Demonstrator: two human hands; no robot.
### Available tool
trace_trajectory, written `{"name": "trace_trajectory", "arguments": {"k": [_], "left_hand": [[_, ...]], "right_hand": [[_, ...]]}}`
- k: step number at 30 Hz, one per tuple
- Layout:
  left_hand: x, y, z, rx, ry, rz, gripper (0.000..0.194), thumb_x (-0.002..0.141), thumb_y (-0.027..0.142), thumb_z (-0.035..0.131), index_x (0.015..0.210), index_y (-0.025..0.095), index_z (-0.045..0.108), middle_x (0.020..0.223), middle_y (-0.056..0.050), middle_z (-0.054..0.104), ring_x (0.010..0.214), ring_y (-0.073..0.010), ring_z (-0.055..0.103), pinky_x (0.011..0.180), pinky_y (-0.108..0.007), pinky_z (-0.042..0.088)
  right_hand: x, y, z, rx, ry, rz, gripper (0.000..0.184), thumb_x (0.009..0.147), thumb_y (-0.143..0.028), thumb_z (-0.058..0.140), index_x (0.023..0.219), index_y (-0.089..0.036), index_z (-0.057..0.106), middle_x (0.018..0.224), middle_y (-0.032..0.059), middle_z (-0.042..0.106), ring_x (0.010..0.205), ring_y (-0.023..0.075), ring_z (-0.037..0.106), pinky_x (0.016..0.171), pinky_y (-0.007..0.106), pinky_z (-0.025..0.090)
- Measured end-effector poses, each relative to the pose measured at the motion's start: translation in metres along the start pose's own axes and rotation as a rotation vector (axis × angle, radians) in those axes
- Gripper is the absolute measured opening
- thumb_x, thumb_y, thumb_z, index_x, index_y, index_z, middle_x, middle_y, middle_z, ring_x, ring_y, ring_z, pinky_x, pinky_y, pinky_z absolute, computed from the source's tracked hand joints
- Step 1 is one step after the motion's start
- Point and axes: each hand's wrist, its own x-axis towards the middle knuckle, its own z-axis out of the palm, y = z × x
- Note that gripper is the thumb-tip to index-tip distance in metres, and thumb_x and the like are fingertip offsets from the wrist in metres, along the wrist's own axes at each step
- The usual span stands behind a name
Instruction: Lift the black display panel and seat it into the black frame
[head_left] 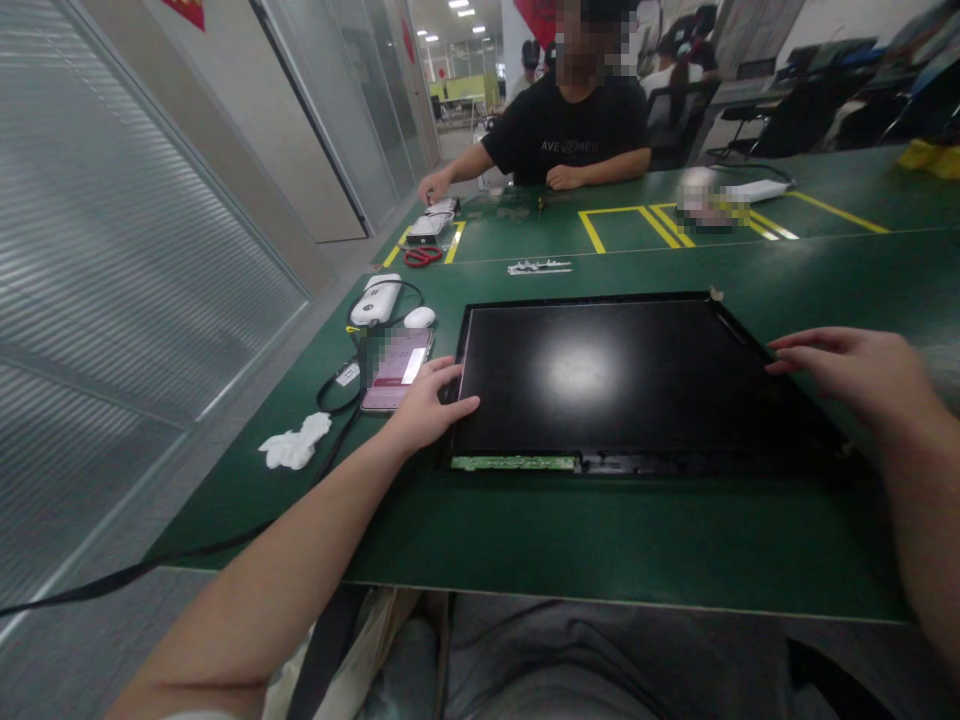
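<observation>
A black flat display panel (645,400) lies face up in front of me, with a light glare in its middle. A strip of green circuit board (514,463) shows along the left of its near edge. My left hand (429,405) rests at the panel's left edge, fingers spread and the thumb lying over the border. At the right edge is my right hand (855,370), its fingers stretched toward the frame and slightly apart from the thumb. The fingertips are at or close to the rim; whether they touch it I cannot tell.
Left of the panel are a phone (394,370), a white mouse-like object (419,317), a white power bank (376,299), cables and crumpled tissue (295,442). Red-handled scissors (423,257) and white strips (538,267) lie beyond. Across the green table (600,550) sits a person (570,130).
</observation>
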Motion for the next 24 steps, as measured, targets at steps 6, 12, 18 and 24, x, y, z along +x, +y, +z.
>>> {"name": "trace_trajectory", "arguments": {"k": [6,12,18,24], "left_hand": [[0.002,-0.0014,0.0009,0.019,0.023,0.03,0.055,0.08,0.044,0.071,0.128,0.016,0.066,0.149,-0.016,0.048,0.139,-0.0354,0.047,0.121,-0.054,0.032],[0.0018,-0.0004,0.0003,0.028,0.011,0.021,0.057,0.08,0.045,0.071,0.129,0.016,0.066,0.15,-0.016,0.047,0.14,-0.0349,0.046,0.122,-0.052,0.031],[0.0021,-0.0015,0.001,0.041,0.002,0.031,0.057,0.081,0.044,0.07,0.13,0.015,0.064,0.151,-0.016,0.045,0.141,-0.0343,0.044,0.122,-0.052,0.03],[0.0015,-0.0024,0.003,0.074,0.016,0.066,0.055,0.081,0.044,0.07,0.129,0.017,0.064,0.15,-0.015,0.046,0.142,-0.0344,0.042,0.122,-0.053,0.03]], "right_hand": [[0.0012,0.002,0.0001,-0.002,-0.021,0.003,0.029,0.064,-0.04,0.061,0.085,-0.026,0.075,0.077,0.0045,0.074,0.082,0.0263,0.061,0.076,0.041,0.045],[-0.0003,0.0006,0.0006,-0.019,-0.005,-0.01,0.027,0.064,-0.039,0.06,0.083,-0.026,0.074,0.076,0.0042,0.074,0.085,0.0264,0.061,0.08,0.04,0.044],[0.0039,0.0056,0.0014,-0.008,-0.015,-0.008,0.032,0.064,-0.042,0.061,0.087,-0.026,0.075,0.079,0.0046,0.075,0.08,0.0261,0.061,0.075,0.041,0.045],[0.0068,0.0081,0.0022,0.01,0.015,-0.069,0.029,0.059,-0.042,0.063,0.079,-0.025,0.075,0.075,0.0063,0.075,0.076,0.0273,0.061,0.076,0.044,0.047]]}}
